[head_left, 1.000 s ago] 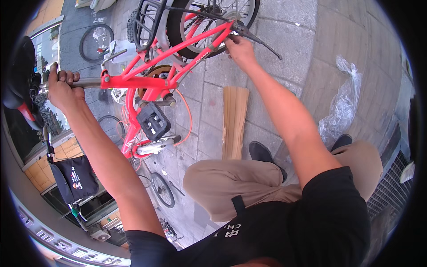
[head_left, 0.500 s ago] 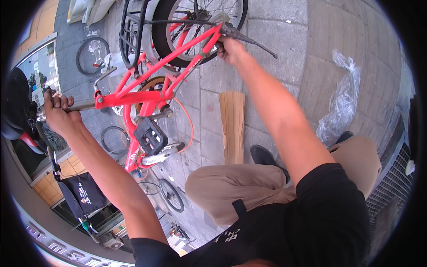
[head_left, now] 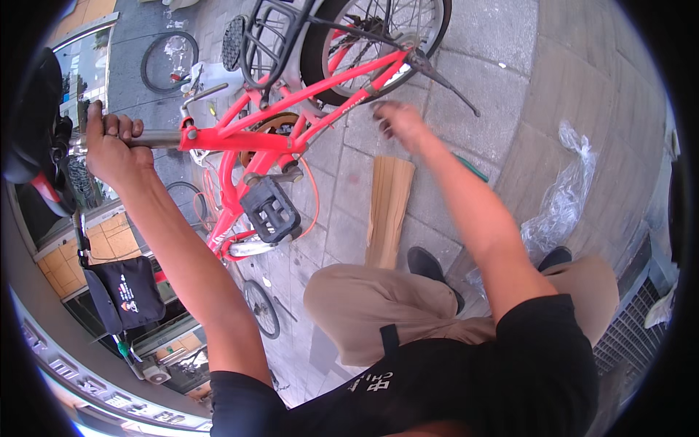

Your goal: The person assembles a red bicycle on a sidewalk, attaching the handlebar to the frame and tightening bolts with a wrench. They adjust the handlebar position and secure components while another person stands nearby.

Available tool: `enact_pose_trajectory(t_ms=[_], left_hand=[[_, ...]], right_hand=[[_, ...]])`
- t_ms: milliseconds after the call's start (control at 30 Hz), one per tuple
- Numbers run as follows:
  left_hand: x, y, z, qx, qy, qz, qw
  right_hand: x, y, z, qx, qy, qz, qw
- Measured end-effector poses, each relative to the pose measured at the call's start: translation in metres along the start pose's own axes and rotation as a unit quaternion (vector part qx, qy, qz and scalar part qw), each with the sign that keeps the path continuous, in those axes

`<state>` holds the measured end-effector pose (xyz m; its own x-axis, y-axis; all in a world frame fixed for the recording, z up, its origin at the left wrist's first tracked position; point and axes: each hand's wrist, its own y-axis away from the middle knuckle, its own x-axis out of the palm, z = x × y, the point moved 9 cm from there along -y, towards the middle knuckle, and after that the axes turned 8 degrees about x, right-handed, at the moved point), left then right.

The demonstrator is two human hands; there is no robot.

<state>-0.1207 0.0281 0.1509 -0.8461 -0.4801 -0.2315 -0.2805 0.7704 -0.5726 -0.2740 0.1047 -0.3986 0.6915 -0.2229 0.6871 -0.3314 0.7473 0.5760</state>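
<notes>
My left hand (head_left: pixel 116 149) is closed round the metal seat post (head_left: pixel 162 139) of a pink-red bicycle (head_left: pixel 240 140), just below its black saddle (head_left: pixel 33 131). The bicycle is tilted, its rear wheel (head_left: pixel 444 29) at the top of the view. My right hand (head_left: pixel 402 125) hangs in the air below the rear of the frame, apart from it. Its fingers are loosely bent and a little spread, with nothing visible in them. Nearest to it are the rear tyre and the black kickstand (head_left: pixel 448 84). A black pedal (head_left: pixel 271 211) faces me.
A folded cardboard strip (head_left: pixel 389 207) lies on the paving before my knees. Clear plastic wrap (head_left: pixel 564 189) lies to the right, near a metal grating (head_left: pixel 632 331). A loose tyre (head_left: pixel 149 62) lies at the far left. A black bag (head_left: pixel 127 295) hangs at the lower left.
My right hand has let go of the frame near the rear axle and drawn back toward me. The bicycle has shifted right in view, with my left hand still on the seat post.
</notes>
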Motion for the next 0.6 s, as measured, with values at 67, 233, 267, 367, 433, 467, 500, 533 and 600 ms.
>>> enact_pose_trajectory(t_ms=[67,233,267,367,433,467,500,533,600], left_hand=[[0.003,0.000,-0.001,0.002,0.001,0.001,1.000],[0.000,0.000,-0.001,0.000,-0.012,-0.014,1.000],[0.003,0.002,-0.002,-0.001,-0.013,-0.016,1.000],[0.006,0.004,-0.002,-0.005,-0.019,-0.017,1.000],[0.005,0.002,-0.001,-0.004,-0.021,-0.010,1.000],[0.005,0.001,-0.002,0.000,-0.021,-0.007,1.000],[0.007,0.001,-0.003,0.005,-0.020,-0.005,1.000],[0.007,0.001,-0.005,0.008,-0.021,-0.004,1.000],[0.007,0.002,-0.003,0.005,-0.021,-0.010,1.000]], right_hand=[[0.025,0.006,0.001,-0.011,0.037,-0.001,0.999],[0.049,-0.008,-0.007,0.006,-0.051,-0.040,0.998],[0.047,-0.013,-0.007,0.003,-0.062,-0.032,0.998],[0.050,-0.018,-0.009,-0.002,-0.069,-0.017,0.997],[0.052,-0.019,-0.012,0.001,-0.038,-0.019,0.999],[0.050,-0.021,-0.010,-0.016,-0.014,-0.024,0.999],[0.049,-0.024,-0.007,-0.032,0.010,-0.030,0.999],[0.047,-0.024,-0.005,-0.047,0.035,-0.034,0.998],[0.043,-0.024,-0.013,-0.023,0.023,-0.042,0.999]])
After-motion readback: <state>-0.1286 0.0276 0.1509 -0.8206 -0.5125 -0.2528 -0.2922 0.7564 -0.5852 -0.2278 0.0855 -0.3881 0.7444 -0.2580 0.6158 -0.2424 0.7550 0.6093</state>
